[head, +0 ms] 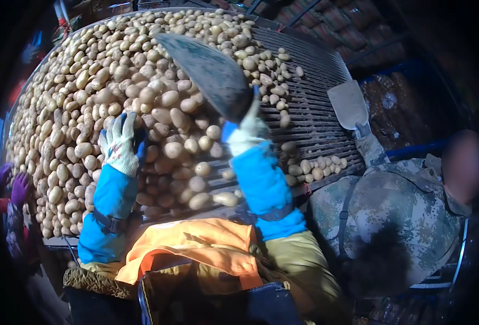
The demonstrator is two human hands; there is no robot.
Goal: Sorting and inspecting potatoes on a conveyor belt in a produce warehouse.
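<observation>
A broad heap of potatoes (83,150) covers most of the slatted metal sorting table (314,136) before me. My left hand (121,142), in a white knit glove with blue coating, rests on the potatoes with its fingers spread a little. In the same kind of glove, my right hand (247,129) grips the near end of a dark, worn scoop (213,71). The scoop is tilted, its far tip over the heap; its inner side is hidden, so I cannot tell what it holds. Loose potatoes lie on the slats below, between my forearms.
At right, a co-worker in camouflage (402,211) holds a pale flat scoop (348,105) at the table's edge. Beside it, a blue-edged container (416,149) holds filled bags. Another person's purple glove (19,189) shows at far left. Stacked sacks (341,18) stand behind.
</observation>
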